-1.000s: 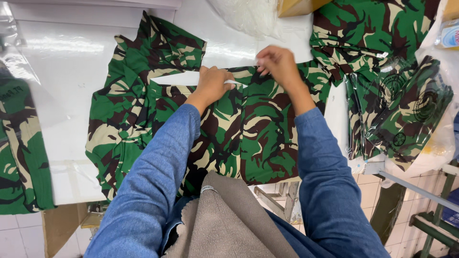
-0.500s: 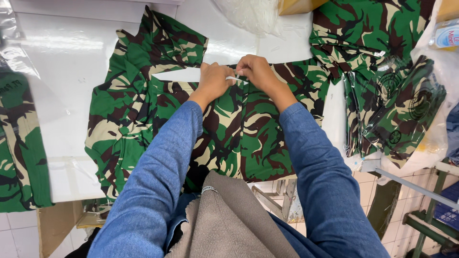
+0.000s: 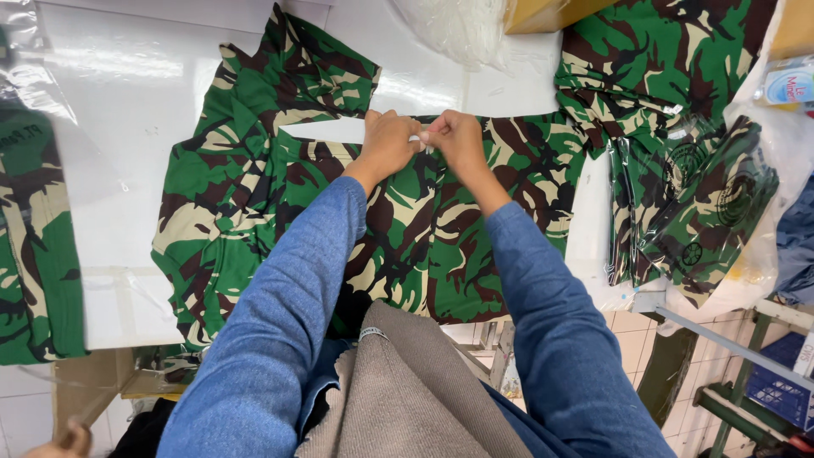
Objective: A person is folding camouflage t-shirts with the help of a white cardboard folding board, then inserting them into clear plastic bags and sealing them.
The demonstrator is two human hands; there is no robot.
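— Both hands?
— Together at the far edge of the camouflage shirt [image 3: 441,237]. Left hand [image 3: 388,142] and right hand [image 3: 455,140] knuckle to knuckle, fingers curled in, pinching a small pale bit at the cloth's edge. Too small to tell whether a tag or a fold of fabric.
— Clenched, then?
— Pinched shut on the shirt's edge, both of them. Nothing else in either grasp.
— And the shirt itself?
— Spread flat on the white table [image 3: 136,127], running from the pinch back toward the body, under both blue denim sleeves [image 3: 280,331]. A sleeve of the shirt fanned out to the left of the pinch, another part folded up beyond it.
— Close by the pinch?
— Just beyond it, a crumpled clear plastic bag [image 3: 458,30] and the corner of a brown cardboard box [image 3: 543,13]. To the right, more camouflage cloth [image 3: 661,51] in a heap, then folded camouflage pieces in clear bags [image 3: 704,212], hanging partly over the table edge.
— Further left?
— Well apart from the hands, another bagged camouflage piece [image 3: 34,246] at the table's left end.
— Nearer the body?
— A grey-brown knitted cloth [image 3: 407,399] between the forearms, below the shirt's near hem. White floor tiles [image 3: 636,339] and a metal frame [image 3: 746,365] down to the right.
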